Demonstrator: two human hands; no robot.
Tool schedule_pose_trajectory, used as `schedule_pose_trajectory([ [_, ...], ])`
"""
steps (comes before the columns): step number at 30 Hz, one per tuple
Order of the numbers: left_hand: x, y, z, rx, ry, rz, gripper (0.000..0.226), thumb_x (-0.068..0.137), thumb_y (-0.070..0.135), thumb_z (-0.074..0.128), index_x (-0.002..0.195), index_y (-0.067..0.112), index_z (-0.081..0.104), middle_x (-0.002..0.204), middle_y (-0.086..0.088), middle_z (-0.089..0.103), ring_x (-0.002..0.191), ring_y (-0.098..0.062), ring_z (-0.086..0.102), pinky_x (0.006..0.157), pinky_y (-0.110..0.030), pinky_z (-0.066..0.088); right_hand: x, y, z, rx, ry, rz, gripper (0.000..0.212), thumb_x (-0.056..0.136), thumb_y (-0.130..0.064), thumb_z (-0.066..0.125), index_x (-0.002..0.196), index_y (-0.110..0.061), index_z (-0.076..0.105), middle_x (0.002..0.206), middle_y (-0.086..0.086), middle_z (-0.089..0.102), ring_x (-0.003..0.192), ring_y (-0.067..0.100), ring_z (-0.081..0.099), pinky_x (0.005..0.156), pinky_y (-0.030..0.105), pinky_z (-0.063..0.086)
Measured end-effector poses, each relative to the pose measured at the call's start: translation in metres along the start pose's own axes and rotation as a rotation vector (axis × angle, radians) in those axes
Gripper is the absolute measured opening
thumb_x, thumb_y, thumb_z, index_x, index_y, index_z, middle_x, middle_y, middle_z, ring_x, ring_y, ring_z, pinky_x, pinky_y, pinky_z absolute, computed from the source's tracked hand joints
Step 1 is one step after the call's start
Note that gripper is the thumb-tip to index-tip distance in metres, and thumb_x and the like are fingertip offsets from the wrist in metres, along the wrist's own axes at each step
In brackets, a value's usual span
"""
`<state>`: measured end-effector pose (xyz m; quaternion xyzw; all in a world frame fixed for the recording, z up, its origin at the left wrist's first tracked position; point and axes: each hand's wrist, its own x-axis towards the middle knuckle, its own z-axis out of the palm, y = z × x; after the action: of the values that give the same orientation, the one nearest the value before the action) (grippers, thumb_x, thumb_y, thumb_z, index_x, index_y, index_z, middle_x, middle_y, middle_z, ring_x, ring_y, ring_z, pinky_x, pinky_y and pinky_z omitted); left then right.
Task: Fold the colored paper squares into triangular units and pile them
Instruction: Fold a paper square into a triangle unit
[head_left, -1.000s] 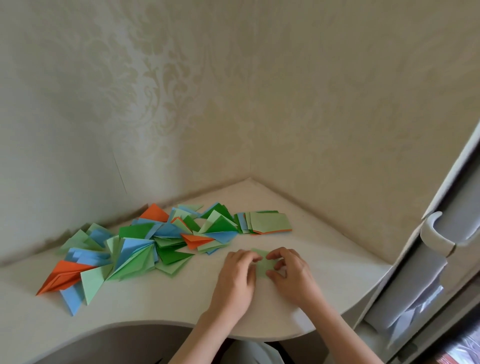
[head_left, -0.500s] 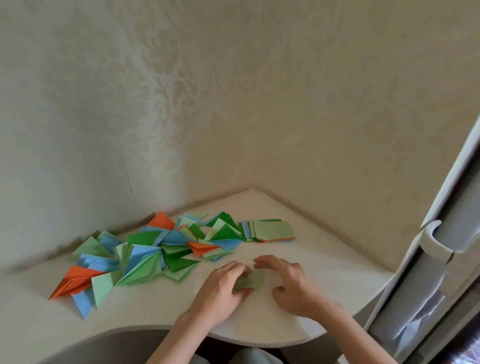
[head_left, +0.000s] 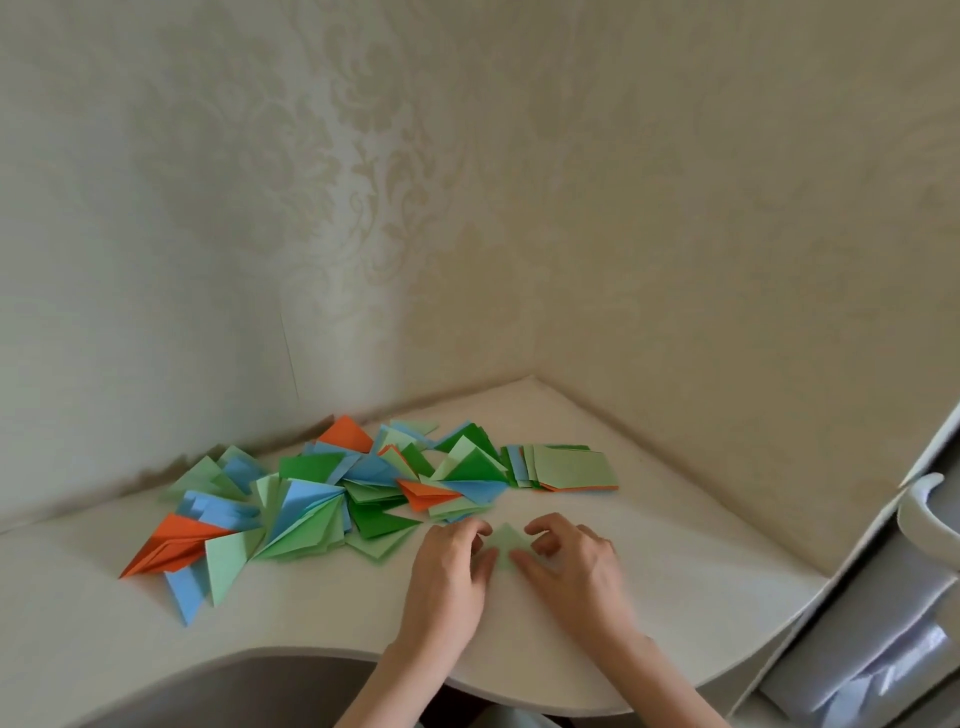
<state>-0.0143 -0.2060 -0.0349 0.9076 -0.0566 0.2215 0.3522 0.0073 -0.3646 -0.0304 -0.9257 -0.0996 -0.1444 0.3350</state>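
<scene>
A small light green paper piece lies on the white corner desk, folded to a point at the top. My left hand pinches its left side with curled fingers and thumb. My right hand pinches its right side the same way. A sprawling pile of folded triangular units in green, blue and orange lies to the left. A fanned stack of flat paper squares, light green on top, sits behind my hands.
The desk sits in a corner between two patterned beige walls. Its curved front edge runs below my wrists. A white cabinet with a curved handle stands at the right.
The green piece has gone from a flat strip under my left fingers to a pointed shape held between both hands. The camera view has shifted slightly.
</scene>
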Motion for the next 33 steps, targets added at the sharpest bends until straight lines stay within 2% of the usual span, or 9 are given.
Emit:
schedule_pose_trajectory([
  [6,0.005,0.007,0.010,0.120,-0.004,0.007,0.021,0.089,0.029,0.061,0.108,0.020,0.061,0.096,0.004,0.061,0.093,-0.016,0.053,0.084,-0.028,0.044,0.002,-0.003,0.008,-0.023,0.007,0.042,0.023,0.080,-0.047,0.067,0.100,-0.037,0.060,0.077,-0.017,0.056,0.084,0.006,0.055,0.083,0.031,0.045],
  [10,0.008,0.004,0.009,0.047,0.004,-0.040,0.020,0.086,0.019,0.067,0.105,0.016,0.062,0.091,0.002,0.057,0.089,-0.019,0.052,0.081,-0.032,0.045,0.003,-0.002,0.010,-0.005,-0.012,0.065,0.026,0.081,-0.039,0.069,0.102,-0.037,0.055,0.084,-0.017,0.056,0.084,0.003,0.051,0.082,0.029,0.039],
  [14,0.008,-0.003,0.004,-0.056,-0.018,-0.085,0.019,0.083,0.004,0.066,0.099,0.015,0.063,0.085,0.005,0.055,0.083,-0.014,0.052,0.077,-0.029,0.047,0.007,-0.001,0.005,0.070,-0.082,0.118,0.026,0.080,-0.024,0.072,0.100,-0.033,0.058,0.080,-0.014,0.059,0.079,0.006,0.053,0.081,0.031,0.045],
  [17,0.010,-0.007,0.000,-0.106,-0.047,-0.116,0.020,0.082,0.000,0.065,0.096,0.015,0.065,0.085,0.006,0.059,0.080,-0.012,0.055,0.075,-0.023,0.047,0.008,0.001,0.001,0.152,-0.094,0.122,0.026,0.079,-0.009,0.071,0.097,-0.026,0.062,0.073,-0.012,0.060,0.071,0.003,0.053,0.073,0.020,0.045],
  [21,0.010,-0.006,-0.005,-0.127,-0.059,-0.133,0.023,0.082,-0.004,0.062,0.096,0.014,0.067,0.083,0.008,0.062,0.078,-0.008,0.057,0.074,-0.016,0.045,0.007,0.002,-0.001,0.193,-0.079,0.118,0.025,0.079,-0.002,0.068,0.095,-0.021,0.065,0.073,-0.010,0.061,0.070,0.005,0.054,0.067,0.008,0.039],
  [25,0.008,0.003,-0.003,-0.030,-0.048,-0.122,0.023,0.089,0.002,0.056,0.107,0.013,0.065,0.099,0.002,0.062,0.096,-0.015,0.058,0.085,-0.023,0.045,0.005,0.000,0.001,0.195,-0.067,0.121,0.025,0.079,-0.001,0.066,0.095,-0.020,0.066,0.076,-0.008,0.062,0.073,0.011,0.055,0.071,0.016,0.044],
  [27,0.007,0.014,0.003,0.095,-0.049,-0.089,0.022,0.094,0.018,0.054,0.115,0.016,0.059,0.109,-0.001,0.058,0.105,-0.018,0.051,0.089,-0.025,0.041,0.003,-0.002,0.001,0.178,-0.067,0.124,0.024,0.080,-0.003,0.065,0.096,-0.021,0.066,0.079,-0.008,0.062,0.076,0.012,0.057,0.077,0.025,0.047],
  [30,0.007,0.028,0.011,0.294,-0.096,-0.132,0.037,0.094,0.041,0.051,0.126,0.022,0.047,0.120,0.000,0.050,0.110,-0.018,0.044,0.093,-0.027,0.039,0.002,-0.004,0.000,0.165,-0.071,0.128,0.022,0.082,-0.005,0.065,0.098,-0.020,0.066,0.082,-0.008,0.062,0.083,0.014,0.058,0.085,0.035,0.047],
  [33,0.013,0.030,0.012,0.265,-0.137,-0.222,0.043,0.089,0.038,0.061,0.127,0.023,0.045,0.123,0.000,0.048,0.112,-0.020,0.045,0.093,-0.027,0.040,0.003,-0.005,-0.001,0.163,-0.090,0.139,0.023,0.083,-0.005,0.063,0.099,-0.021,0.066,0.086,-0.007,0.062,0.087,0.016,0.058,0.089,0.040,0.045],
])
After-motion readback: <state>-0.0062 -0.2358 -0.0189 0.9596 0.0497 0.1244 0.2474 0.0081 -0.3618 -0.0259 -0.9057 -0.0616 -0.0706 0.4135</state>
